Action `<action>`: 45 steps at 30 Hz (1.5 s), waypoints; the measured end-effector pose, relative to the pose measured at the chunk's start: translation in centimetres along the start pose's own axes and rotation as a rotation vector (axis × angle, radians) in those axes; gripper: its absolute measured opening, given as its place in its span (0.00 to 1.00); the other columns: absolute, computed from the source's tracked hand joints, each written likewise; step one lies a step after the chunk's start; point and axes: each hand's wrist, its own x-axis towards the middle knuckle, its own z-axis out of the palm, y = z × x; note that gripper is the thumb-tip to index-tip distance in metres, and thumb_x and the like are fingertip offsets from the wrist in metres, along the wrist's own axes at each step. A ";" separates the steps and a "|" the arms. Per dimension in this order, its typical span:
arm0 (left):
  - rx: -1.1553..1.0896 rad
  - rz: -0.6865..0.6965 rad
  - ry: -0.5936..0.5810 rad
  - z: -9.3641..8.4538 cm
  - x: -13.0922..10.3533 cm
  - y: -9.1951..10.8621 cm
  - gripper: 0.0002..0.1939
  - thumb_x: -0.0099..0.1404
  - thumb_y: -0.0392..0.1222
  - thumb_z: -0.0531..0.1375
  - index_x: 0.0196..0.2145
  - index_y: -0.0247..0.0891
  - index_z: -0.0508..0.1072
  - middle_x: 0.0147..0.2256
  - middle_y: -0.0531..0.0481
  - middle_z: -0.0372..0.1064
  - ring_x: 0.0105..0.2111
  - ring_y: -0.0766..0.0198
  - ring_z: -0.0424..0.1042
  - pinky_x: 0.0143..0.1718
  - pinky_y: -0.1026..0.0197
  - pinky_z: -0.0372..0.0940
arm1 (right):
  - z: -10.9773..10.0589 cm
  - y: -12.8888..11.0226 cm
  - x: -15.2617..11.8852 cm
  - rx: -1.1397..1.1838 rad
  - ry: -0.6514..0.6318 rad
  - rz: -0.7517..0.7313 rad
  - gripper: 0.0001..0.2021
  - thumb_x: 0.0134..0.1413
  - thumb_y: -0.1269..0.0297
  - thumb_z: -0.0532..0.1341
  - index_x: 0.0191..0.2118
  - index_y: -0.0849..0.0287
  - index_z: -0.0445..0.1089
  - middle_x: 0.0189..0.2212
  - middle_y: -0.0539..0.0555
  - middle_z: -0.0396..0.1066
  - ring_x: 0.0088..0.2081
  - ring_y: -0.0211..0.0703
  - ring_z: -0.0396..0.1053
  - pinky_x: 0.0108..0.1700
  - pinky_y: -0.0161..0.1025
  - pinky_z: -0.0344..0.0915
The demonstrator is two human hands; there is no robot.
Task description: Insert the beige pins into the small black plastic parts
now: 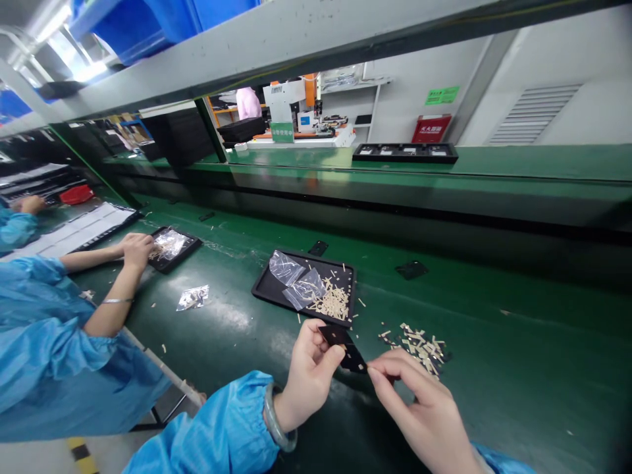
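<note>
A thin black plate [351, 355] with a few small pale pieces on it is held over the green bench. My left hand [312, 368] pinches its left end between thumb and fingers. At the plate's right corner, the thumb and forefinger of my right hand [419, 405] are pressed together; whether a small piece is between them is too small to tell. Just beyond lies a black tray [266, 284] with clear plastic bags [305, 288] and a heap of small beige strips [333, 301]. A loose pile of similar strips [422, 349] lies behind my right hand.
To the left, a person in blue sleeves [118, 283] reaches into a smaller black tray [185, 253]. A small plastic bag [193, 297] lies between the trays. Black plates [412, 269] rest farther back. A raised ledge [518, 161] bears a long black tray [405, 158]; a grey beam [276, 46] crosses above.
</note>
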 end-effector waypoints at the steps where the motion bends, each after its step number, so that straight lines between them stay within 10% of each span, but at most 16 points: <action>1: 0.004 0.004 0.005 0.0 0.0 0.0 0.11 0.59 0.40 0.60 0.37 0.39 0.60 0.29 0.55 0.66 0.28 0.69 0.66 0.29 0.67 0.61 | 0.0 0.1 -0.1 -0.026 0.011 -0.039 0.04 0.56 0.70 0.56 0.31 0.56 0.66 0.27 0.53 0.69 0.29 0.41 0.68 0.31 0.36 0.64; 17: -0.033 0.006 0.014 -0.2 0.4 -0.5 0.12 0.59 0.41 0.61 0.38 0.38 0.61 0.30 0.53 0.67 0.28 0.69 0.68 0.29 0.66 0.65 | -0.7 -1.3 -0.4 -0.480 -0.073 -0.538 0.08 0.51 0.75 0.59 0.36 0.58 0.70 0.23 0.52 0.73 0.24 0.41 0.69 0.28 0.40 0.64; 23: -0.280 -0.248 -0.079 -0.2 1.2 -0.1 0.15 0.56 0.41 0.63 0.38 0.35 0.63 0.26 0.54 0.66 0.23 0.69 0.69 0.22 0.67 0.67 | -2.3 0.8 0.7 -0.295 0.010 -0.248 0.13 0.54 0.73 0.56 0.46 0.55 0.67 0.34 0.56 0.72 0.35 0.44 0.71 0.36 0.39 0.67; 30: -0.278 -0.520 -0.221 -0.6 1.3 -1.6 0.23 0.58 0.48 0.60 0.48 0.37 0.62 0.26 0.53 0.64 0.19 0.70 0.67 0.19 0.67 0.65 | -1.7 1.6 1.0 -0.273 -0.116 -0.271 0.09 0.55 0.70 0.56 0.39 0.52 0.72 0.32 0.55 0.71 0.33 0.42 0.71 0.33 0.36 0.68; 37: 0.211 -0.033 -0.262 -0.6 1.2 -1.2 0.09 0.56 0.42 0.62 0.34 0.36 0.72 0.33 0.49 0.60 0.31 0.67 0.62 0.31 0.66 0.60 | -0.9 1.5 0.9 0.013 -0.051 0.093 0.06 0.53 0.63 0.59 0.30 0.56 0.71 0.27 0.53 0.71 0.29 0.41 0.70 0.30 0.35 0.68; 45: 0.424 -0.023 -0.300 -0.6 1.4 -0.6 0.03 0.60 0.35 0.56 0.29 0.35 0.69 0.28 0.51 0.64 0.30 0.65 0.63 0.33 0.64 0.58 | -0.8 1.2 1.0 0.268 -0.151 0.452 0.10 0.50 0.56 0.61 0.31 0.57 0.71 0.19 0.48 0.66 0.23 0.38 0.65 0.27 0.33 0.63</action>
